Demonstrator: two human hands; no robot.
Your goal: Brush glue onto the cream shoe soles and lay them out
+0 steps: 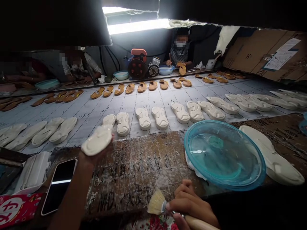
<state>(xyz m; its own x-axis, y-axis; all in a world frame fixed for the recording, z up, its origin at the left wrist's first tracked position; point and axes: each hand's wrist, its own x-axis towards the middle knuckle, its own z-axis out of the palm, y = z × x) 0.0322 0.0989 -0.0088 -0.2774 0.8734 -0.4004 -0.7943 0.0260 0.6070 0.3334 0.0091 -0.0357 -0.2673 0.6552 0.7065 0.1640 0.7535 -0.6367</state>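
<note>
Hands: apart, each one holding a thing
Left hand (96, 157): holds a white foam shoe sole (97, 140), its long side slanting up to the right
Right hand (190, 203): holds a wooden brush with pale bristles (155, 202), well right of the sole

This is a footwear workshop: rows of soles (143, 118) cover a long table (96, 111).

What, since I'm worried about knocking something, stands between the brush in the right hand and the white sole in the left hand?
Nothing visible stands in the way. Only the stained wooden bench top lies between the brush in the right hand and the white sole in the left hand. The teal plastic bowl sits off to the right.
</note>
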